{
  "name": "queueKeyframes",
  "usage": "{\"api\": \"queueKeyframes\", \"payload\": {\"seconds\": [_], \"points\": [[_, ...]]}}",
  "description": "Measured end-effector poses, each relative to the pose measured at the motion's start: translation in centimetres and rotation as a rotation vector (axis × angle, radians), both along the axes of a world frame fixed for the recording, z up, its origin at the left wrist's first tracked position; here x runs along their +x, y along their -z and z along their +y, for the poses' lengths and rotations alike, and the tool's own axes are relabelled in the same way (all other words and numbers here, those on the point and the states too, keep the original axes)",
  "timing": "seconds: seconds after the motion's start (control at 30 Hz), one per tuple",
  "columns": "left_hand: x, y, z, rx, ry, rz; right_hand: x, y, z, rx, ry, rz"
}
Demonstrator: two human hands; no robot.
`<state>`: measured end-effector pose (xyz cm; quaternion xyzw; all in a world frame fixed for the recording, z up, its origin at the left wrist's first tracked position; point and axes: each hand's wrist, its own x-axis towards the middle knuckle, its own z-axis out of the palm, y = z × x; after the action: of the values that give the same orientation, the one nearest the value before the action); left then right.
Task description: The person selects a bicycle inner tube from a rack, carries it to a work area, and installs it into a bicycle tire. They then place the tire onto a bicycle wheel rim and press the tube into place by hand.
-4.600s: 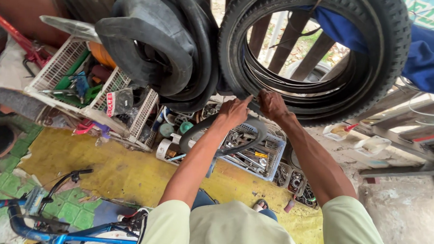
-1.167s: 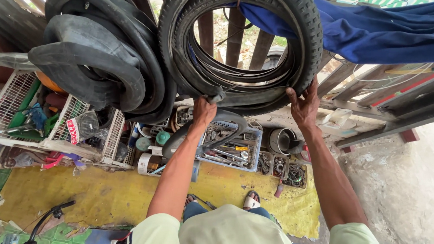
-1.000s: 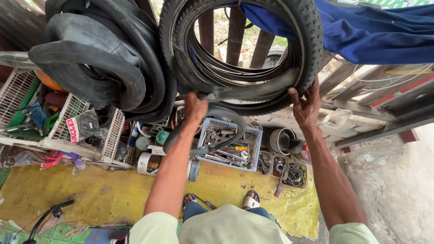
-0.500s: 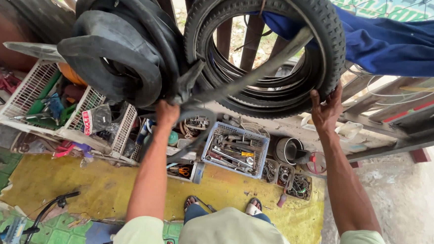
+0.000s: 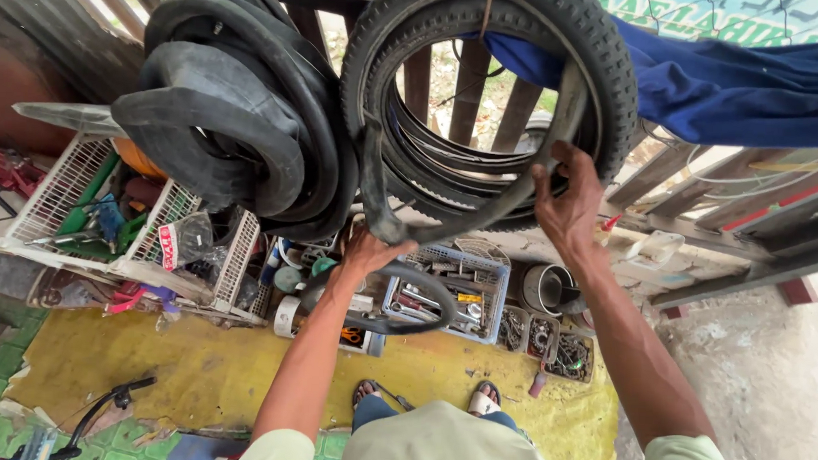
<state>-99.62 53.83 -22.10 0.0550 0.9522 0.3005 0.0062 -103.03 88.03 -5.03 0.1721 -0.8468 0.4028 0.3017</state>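
Our left hand (image 5: 363, 254) and right hand (image 5: 567, 203) both grip a black inner tube (image 5: 485, 211) half out of the hanging tyre (image 5: 612, 91); tugging could snag it and drag down the tyre.

The inner tube (image 5: 484, 215) gripped by the left hand (image 5: 368, 253) and the right hand (image 5: 567, 203) is matt black rubber, smooth and limp. Just above the hands, the tyre (image 5: 612, 91) is rough black rubber with a knobbly tread. Right of the right hand hangs soft blue cloth (image 5: 752, 89). Behind the tyre stand weathered wooden slats (image 5: 513, 105). Below the left hand, a blue plastic basket (image 5: 494, 304) holds dull metal tools (image 5: 429, 301), and a worn yellow mat (image 5: 187, 368) looks rough and stained.
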Motion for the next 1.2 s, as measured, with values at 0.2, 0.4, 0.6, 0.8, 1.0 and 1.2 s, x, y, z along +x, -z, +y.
{"api": "queueKeyframes", "payload": {"seconds": [0.2, 0.4, 0.6, 0.8, 1.0, 1.2], "points": [[1.6, -3.2, -0.9, 0.224, -0.202, -0.152, -1.0, 0.7, -7.0, 0.085, -0.203, -0.286], [0.4, -4.9, 1.4, 0.356, -0.098, 0.014, -7.2, 5.4, -15.7, 0.207, -0.351, -0.422], [0.1, -4.5, 0.9, 0.389, -0.012, 0.049, -11.4, 8.2, -21.4, 0.139, -0.372, -0.474], [-2.1, -5.7, -3.2, 0.350, -0.045, 0.254, -12.0, 6.6, -22.2, 0.198, -0.299, -0.662], [-6.3, -13.0, -6.0, 0.161, -0.369, 0.230, -10.8, 5.5, -20.1, 0.093, -0.371, -0.735], [-9.1, -18.4, -4.5, -0.300, -0.332, 0.129, -10.0, 3.6, -18.7, 0.160, -0.489, -0.832]]}}
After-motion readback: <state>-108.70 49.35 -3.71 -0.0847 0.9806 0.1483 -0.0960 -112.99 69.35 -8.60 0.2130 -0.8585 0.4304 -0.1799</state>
